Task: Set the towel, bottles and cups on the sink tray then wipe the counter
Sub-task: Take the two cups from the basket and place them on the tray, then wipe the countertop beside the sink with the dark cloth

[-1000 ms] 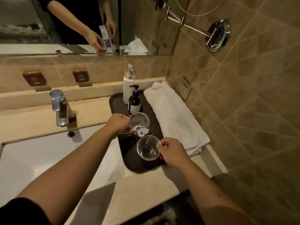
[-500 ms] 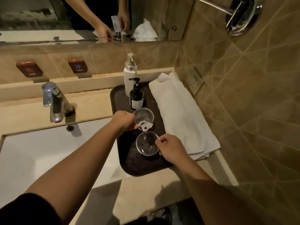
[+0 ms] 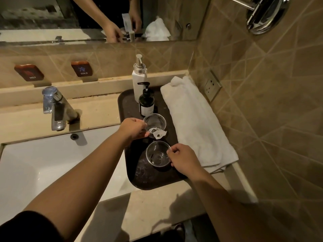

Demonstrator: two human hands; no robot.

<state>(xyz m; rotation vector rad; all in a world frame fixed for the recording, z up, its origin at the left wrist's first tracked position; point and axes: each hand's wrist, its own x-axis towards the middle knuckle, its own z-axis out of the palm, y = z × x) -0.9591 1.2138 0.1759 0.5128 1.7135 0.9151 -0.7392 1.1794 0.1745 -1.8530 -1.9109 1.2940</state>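
Glass is gripped on both sides. The rim of the far cup [image 3: 155, 122] is pinched by the fingers of the left hand [image 3: 133, 128], and a crumpled white scrap of paper [image 3: 159, 134] lies at that cup's near edge, just beside the fingertips. The rim of the near cup [image 3: 158, 154] is pinched by the thumb and fingers of the right hand [image 3: 183, 158], the cup lying just to the left of them. Both cups are seen upright over the dark tray [image 3: 127, 109]; whether their bases are touching it cannot be told.

Beyond the left fingers, a dark pump bottle [image 3: 146, 103] is set on the tray, just behind the far cup, and a tall white pump bottle [image 3: 139, 82] is placed behind it at the tray's far end. To the right of both hands, a folded white towel [image 3: 194, 123] is laid lengthwise along the tray's right side, its outer edge over the beige counter [image 3: 157, 203]. Well to the left of the hands, a chrome tap [image 3: 54, 109] is mounted above the white sink [image 3: 35, 165].
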